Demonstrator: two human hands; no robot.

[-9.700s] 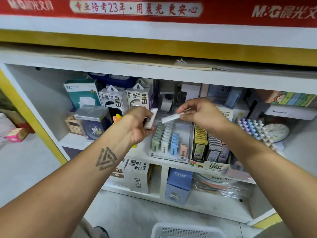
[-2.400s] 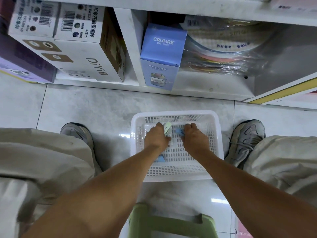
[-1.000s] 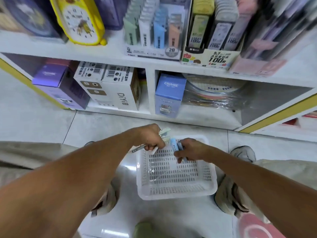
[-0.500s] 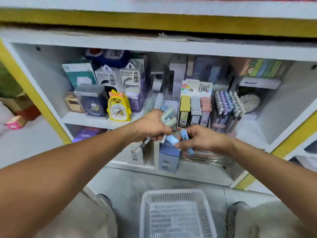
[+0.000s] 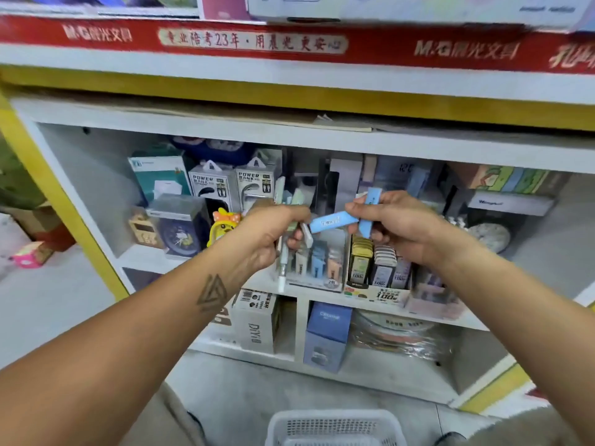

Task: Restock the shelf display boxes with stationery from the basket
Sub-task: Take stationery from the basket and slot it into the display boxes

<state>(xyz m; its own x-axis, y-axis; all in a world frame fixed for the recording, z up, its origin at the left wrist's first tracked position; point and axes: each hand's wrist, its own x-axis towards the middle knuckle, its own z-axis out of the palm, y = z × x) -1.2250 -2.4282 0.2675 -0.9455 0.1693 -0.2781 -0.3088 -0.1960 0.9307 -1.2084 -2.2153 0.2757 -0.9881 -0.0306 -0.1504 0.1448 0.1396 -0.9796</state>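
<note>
My left hand (image 5: 273,231) grips a bunch of pale green and white lead cases (image 5: 291,201) together with a white pen (image 5: 282,268) that hangs down from the fist. My right hand (image 5: 399,225) holds two light blue lead cases (image 5: 333,222), one lying crosswise towards the left hand, the other upright. Both hands hover in front of the clear display box (image 5: 317,267) of pastel lead cases on the middle shelf. The white basket (image 5: 335,428) sits on the floor at the bottom edge.
Right of the clear box stands a cardboard display box (image 5: 376,273) of lead refills, then a pink box of pens (image 5: 433,296). A yellow clock (image 5: 222,228), power bank boxes (image 5: 235,185) and a blue carton (image 5: 326,336) below fill the shelves.
Both hands have risen from the basket to the middle shelf with the cases. In the last half second they moved closer to the clear display box.
</note>
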